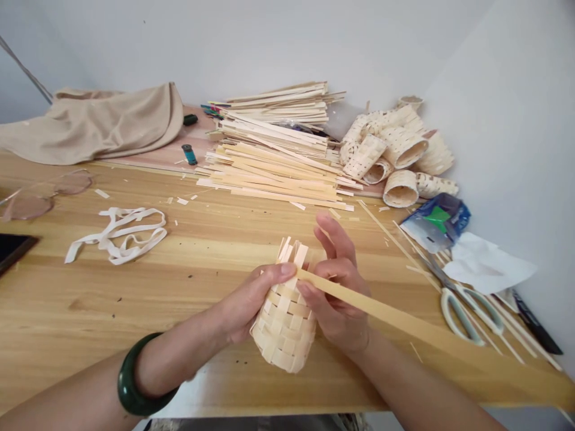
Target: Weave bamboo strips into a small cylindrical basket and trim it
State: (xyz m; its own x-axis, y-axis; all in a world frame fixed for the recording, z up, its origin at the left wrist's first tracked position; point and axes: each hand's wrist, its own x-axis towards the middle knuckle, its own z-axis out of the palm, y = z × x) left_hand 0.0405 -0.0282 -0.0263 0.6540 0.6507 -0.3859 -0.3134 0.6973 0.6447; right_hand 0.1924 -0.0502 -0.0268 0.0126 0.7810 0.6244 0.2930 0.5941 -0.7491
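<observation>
1. Left hand (254,302): closed around the upper part of the woven bamboo piece (283,326), with the digits pressed together and the thumb bearing on the weave. A dark green bangle (139,376) sat on the wrist behind this hand.
2. Right hand (336,293): held just beside the left hand, with the thumb and fingers pinching the long bamboo strip (386,308). The upper fingers stood slightly spread.
3. Work item: the woven bamboo piece was gripped in the left hand, clear of the table and tilted, with its closed weave below the hand. Its loose upright ends (290,251) projected above the left thumb.
4. Strip: one end lay at the left thumb against the weave. It ran across the right hand and out past that hand's far side, towards the table edge.
5. Beyond the hands: a wooden table (90,299) bore a large stack of bamboo strips (274,173) ahead of them. Woven bamboo tubes (399,188) were heaped further off, on the right-hand side.
6. Right of the right hand: scissors (467,314) with pale handles lay near a plastic packet (435,221) and white tissue (487,269).
7. Left of the left hand: a white tangled ribbon (117,233) lay on the table, well apart from the hand.
</observation>
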